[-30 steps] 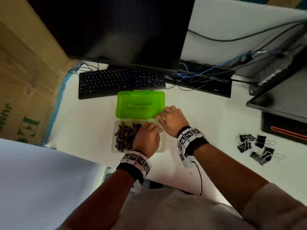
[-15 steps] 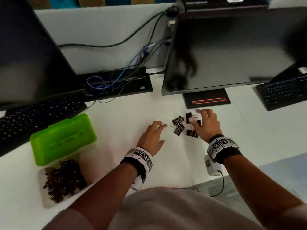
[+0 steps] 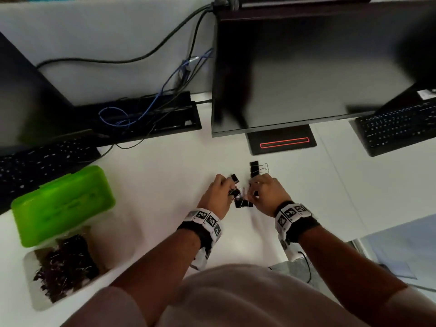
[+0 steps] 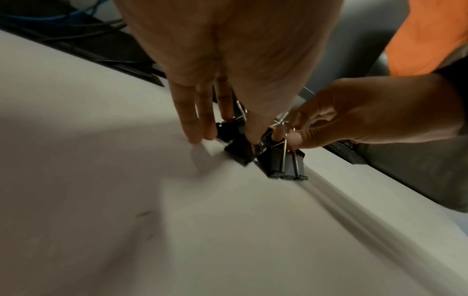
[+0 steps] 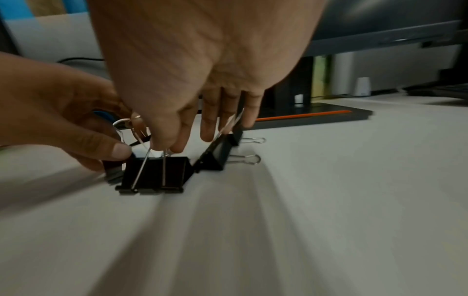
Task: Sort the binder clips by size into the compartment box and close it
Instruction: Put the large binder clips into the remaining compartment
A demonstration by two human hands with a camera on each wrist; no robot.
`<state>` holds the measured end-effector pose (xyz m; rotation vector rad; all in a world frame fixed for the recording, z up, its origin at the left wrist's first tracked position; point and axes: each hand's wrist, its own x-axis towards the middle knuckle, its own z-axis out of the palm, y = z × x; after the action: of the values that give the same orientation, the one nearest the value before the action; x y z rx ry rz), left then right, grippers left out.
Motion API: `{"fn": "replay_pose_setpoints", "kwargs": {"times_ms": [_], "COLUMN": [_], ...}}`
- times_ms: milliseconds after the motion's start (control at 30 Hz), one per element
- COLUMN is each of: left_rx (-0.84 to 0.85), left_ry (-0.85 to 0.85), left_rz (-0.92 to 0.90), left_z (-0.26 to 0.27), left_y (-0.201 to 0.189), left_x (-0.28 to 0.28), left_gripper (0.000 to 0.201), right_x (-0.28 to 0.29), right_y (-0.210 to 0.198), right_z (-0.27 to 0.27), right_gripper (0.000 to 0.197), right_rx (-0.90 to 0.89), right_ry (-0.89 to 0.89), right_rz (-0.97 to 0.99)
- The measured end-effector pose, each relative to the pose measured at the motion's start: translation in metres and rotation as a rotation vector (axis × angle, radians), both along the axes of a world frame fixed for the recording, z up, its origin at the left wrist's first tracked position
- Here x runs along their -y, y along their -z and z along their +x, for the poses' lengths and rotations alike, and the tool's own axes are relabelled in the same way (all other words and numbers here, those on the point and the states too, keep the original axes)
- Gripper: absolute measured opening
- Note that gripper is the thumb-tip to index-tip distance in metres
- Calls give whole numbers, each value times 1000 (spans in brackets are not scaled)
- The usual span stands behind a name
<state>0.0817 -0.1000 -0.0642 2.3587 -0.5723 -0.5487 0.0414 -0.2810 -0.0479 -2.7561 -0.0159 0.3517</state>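
The compartment box lies at the left of the white desk, its green lid [image 3: 63,206] open and its clear base [image 3: 30,274] filled with several small black clips [image 3: 67,265]. Several large black binder clips lie in mid-desk. My left hand [image 3: 230,190] pinches one binder clip [image 4: 238,149] between thumb and fingers. My right hand [image 3: 252,192] pinches the wire handles of another large clip [image 5: 154,174]. A further clip [image 5: 215,158] lies just right of it, and one more clip [image 3: 254,169] sits beyond my right hand.
A monitor [image 3: 318,67] on a black stand [image 3: 283,142] rises just behind the clips. Keyboards sit at far left [image 3: 42,159] and far right [image 3: 398,128]. Tangled cables [image 3: 146,112] run along the back. The desk's near edge [image 3: 335,239] is by my right forearm.
Both hands left the box and went right to the loose large clips. In the last half second the left hand reached the pile, and both hands closed on clips.
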Motion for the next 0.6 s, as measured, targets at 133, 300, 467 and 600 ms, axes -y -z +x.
{"fn": "replay_pose_setpoints", "kwargs": {"times_ms": [133,300,467,600], "left_rx": [-90,-191,-149,-92], "left_ry": [-138,-330,-333,-439], "left_rz": [-79,-43,22,-44], "left_z": [-5,-12,-12,-10], "left_y": [2,8,-4,-24], "left_x": [-24,-59,-101,-135], "left_gripper": [40,38,7,15], "right_x": [-26,-61,-92,-125], "right_y": [-7,-8,-13,-21], "right_z": [4,8,19,31], "right_gripper": [14,14,17,6], "right_rx": [123,73,37,122], "right_ry": [-151,-131,-4,113], "right_rz": [-17,108,325,381]}}
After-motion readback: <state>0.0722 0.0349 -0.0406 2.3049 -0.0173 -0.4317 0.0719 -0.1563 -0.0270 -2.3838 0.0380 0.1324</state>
